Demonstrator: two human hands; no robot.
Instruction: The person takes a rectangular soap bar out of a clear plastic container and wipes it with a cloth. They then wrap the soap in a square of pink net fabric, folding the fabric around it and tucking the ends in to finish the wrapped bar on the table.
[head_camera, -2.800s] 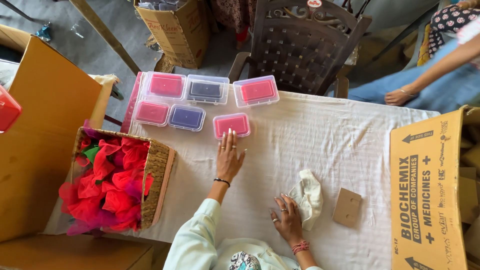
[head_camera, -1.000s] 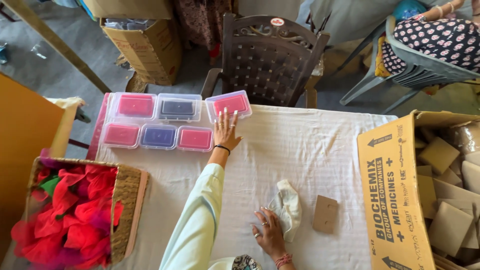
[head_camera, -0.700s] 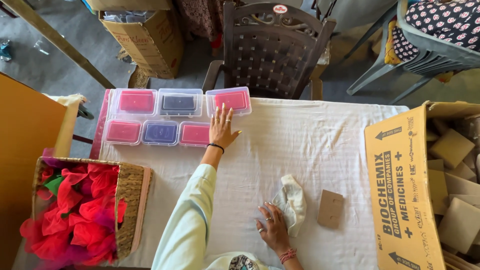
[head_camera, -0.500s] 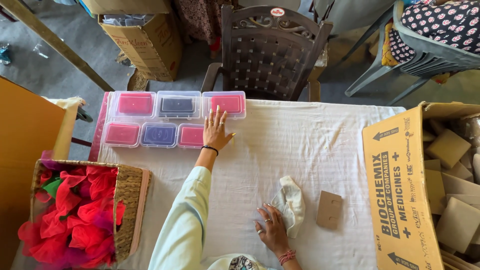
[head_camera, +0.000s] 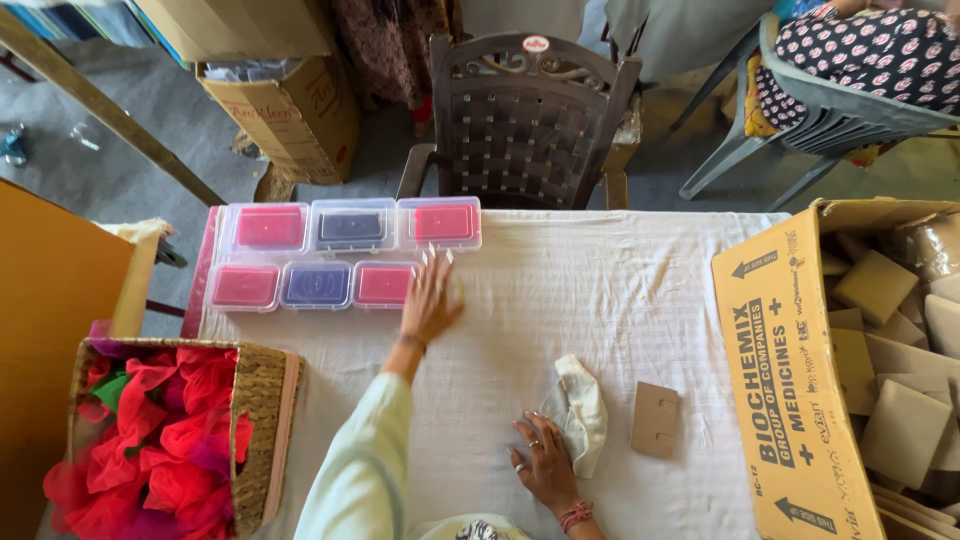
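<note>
Several clear plastic boxes with red or dark blue contents lie in two rows at the table's far left, among them a red one (head_camera: 440, 222) and another red one (head_camera: 384, 285). My left hand (head_camera: 430, 300) is stretched out flat, fingers apart, touching the right end of the near row. My right hand (head_camera: 543, 462) rests palm down near the front edge, beside a crumpled white cloth (head_camera: 578, 410). A small brown card piece (head_camera: 656, 420) lies just right of the cloth.
A wicker basket (head_camera: 262, 420) of red and pink fabric stands at the front left. A large open carton (head_camera: 800, 380) of brown pieces fills the right side. A dark chair (head_camera: 525, 120) faces the table; another person sits on a grey chair (head_camera: 830, 110) at far right.
My left hand pushed the far-right red box leftward into line with the back row, then drew back to the near row's end. My right hand stayed by the cloth.
</note>
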